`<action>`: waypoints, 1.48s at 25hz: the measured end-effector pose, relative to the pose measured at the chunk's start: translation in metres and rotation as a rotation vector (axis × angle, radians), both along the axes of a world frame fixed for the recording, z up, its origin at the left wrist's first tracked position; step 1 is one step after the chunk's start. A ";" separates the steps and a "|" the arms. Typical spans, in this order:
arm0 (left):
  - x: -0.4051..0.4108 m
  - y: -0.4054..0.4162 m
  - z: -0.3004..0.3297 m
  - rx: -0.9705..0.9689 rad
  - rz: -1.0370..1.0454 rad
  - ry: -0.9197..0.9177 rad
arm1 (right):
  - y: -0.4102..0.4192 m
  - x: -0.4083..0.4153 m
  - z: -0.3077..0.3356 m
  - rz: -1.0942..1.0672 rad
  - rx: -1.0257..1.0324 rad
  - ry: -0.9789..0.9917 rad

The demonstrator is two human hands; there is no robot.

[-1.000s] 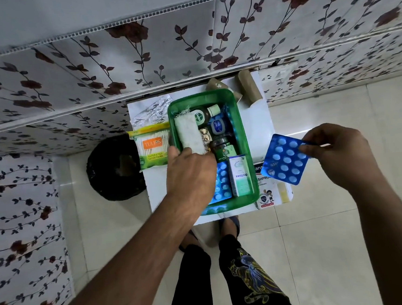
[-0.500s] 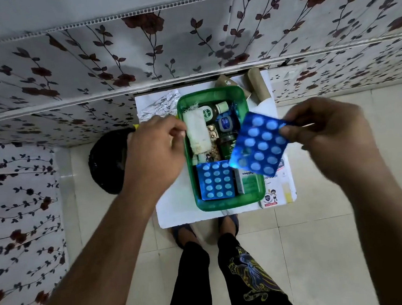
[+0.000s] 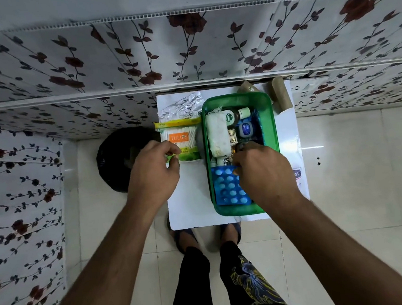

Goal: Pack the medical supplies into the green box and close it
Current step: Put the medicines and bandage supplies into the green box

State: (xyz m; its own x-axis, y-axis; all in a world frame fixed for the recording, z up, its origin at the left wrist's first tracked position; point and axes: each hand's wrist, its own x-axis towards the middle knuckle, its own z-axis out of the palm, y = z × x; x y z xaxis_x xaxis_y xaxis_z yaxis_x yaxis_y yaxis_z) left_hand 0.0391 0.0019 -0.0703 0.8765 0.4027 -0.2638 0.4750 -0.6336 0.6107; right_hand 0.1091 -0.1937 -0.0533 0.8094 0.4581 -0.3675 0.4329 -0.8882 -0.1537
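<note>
The open green box (image 3: 236, 97) stands on a small white table (image 3: 189, 202). It holds a white gauze roll (image 3: 218, 136), a Dettol bottle (image 3: 233, 116), a small blue jar (image 3: 246, 129) and a blue blister pack (image 3: 226, 189) at its near end. My right hand (image 3: 262, 171) is down inside the box, fingers curled on the blister pack's upper edge. My left hand (image 3: 153, 173) pinches the near green corner of the cotton swab pack (image 3: 181, 137), which lies left of the box.
A silver foil strip (image 3: 181, 105) lies behind the swab pack. Two brown rolls (image 3: 281, 96) rest behind the box. A printed packet (image 3: 296, 175) shows under my right wrist. A black bin (image 3: 115, 159) sits on the floor to the left, and a floral wall is close behind.
My right hand brought the blue blister pack from above the box down into its near end. My left hand moved left from the box rim to the swab pack's corner.
</note>
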 end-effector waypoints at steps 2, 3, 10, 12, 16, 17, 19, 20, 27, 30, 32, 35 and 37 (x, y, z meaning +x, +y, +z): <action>0.003 0.004 0.000 -0.014 0.018 0.002 | -0.001 -0.001 0.004 0.010 -0.023 0.012; 0.005 0.006 0.000 -0.012 0.025 0.001 | -0.002 -0.001 0.007 0.014 -0.028 0.032; 0.041 0.021 -0.021 0.367 -0.413 0.256 | -0.035 0.082 0.015 -0.547 0.428 -0.168; 0.047 0.018 -0.026 0.474 -0.483 0.276 | -0.043 0.121 -0.018 -0.559 0.244 -0.131; 0.048 0.015 -0.032 0.595 -0.534 0.205 | -0.044 0.157 -0.058 -0.535 0.075 0.018; 0.046 0.015 -0.032 0.602 -0.537 0.191 | -0.044 0.160 -0.059 -0.544 0.070 0.048; 0.043 0.015 -0.034 0.605 -0.539 0.165 | -0.045 0.162 -0.059 -0.559 0.092 0.076; 0.042 0.015 -0.033 0.602 -0.540 0.153 | -0.046 0.160 -0.058 -0.563 0.109 0.070; 0.026 0.025 0.015 0.562 -0.524 0.178 | -0.053 0.130 -0.014 -0.720 0.330 0.001; 0.034 0.025 0.067 0.548 -0.463 0.162 | -0.059 0.100 0.012 -0.792 0.448 0.043; 0.060 0.004 0.091 0.437 -0.442 0.115 | -0.061 0.082 0.024 -0.850 0.511 0.071; 0.103 -0.043 0.085 0.383 -0.613 0.083 | -0.064 0.063 0.025 -0.908 0.555 0.097; 0.122 -0.068 0.063 0.405 -0.677 0.121 | -0.072 0.058 0.022 -0.928 0.546 0.101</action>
State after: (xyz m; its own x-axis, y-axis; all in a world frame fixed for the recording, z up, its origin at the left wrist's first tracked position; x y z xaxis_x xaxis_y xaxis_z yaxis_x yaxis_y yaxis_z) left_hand 0.1606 -0.0664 -0.0077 0.9395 -0.1221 -0.3200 -0.0442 -0.9697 0.2401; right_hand 0.1676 -0.2654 -0.0318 0.9021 -0.1961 -0.3844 -0.4106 -0.6638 -0.6251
